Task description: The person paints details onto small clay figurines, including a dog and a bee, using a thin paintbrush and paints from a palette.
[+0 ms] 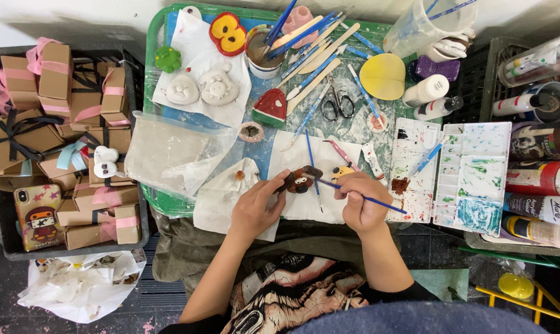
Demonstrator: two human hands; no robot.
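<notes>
1. Holding a small brown figurine [300, 180] at its left edge, the left hand [255, 207] closes its fingertips on it above a white paper sheet [305, 213] on the bench [354, 127].
2. The right hand [361, 203] grips a thin blue paintbrush [379, 202], fingers curled shut around the handle; the bristle end points toward the figurine and looks to touch it.
3. A yellow figurine [340, 172] lies just beside the right hand, partly hidden by it.
4. Two white paint palettes [453, 170] sit to the right; their wells hold smears of green, blue, brown and red paint, and a blue brush lies across them.
5. A round cup [259, 55] at the top of the bench holds brownish liquid, with several blue brushes leaning in it.
6. A clear plastic jug [425, 25] beyond it holds more brushes.
7. A dark crate [8, 247] on the left is packed with small brown cardboard boxes [51, 74] tied with pink and black ribbons; a phone [38, 216] in a cartoon case and a small white figure [106, 162] lie among them.
8. Another crate [496, 68] on the right holds paint bottles and tubes lying on their sides.
9. Scissors [337, 104] rest near the middle of the bench.
</notes>
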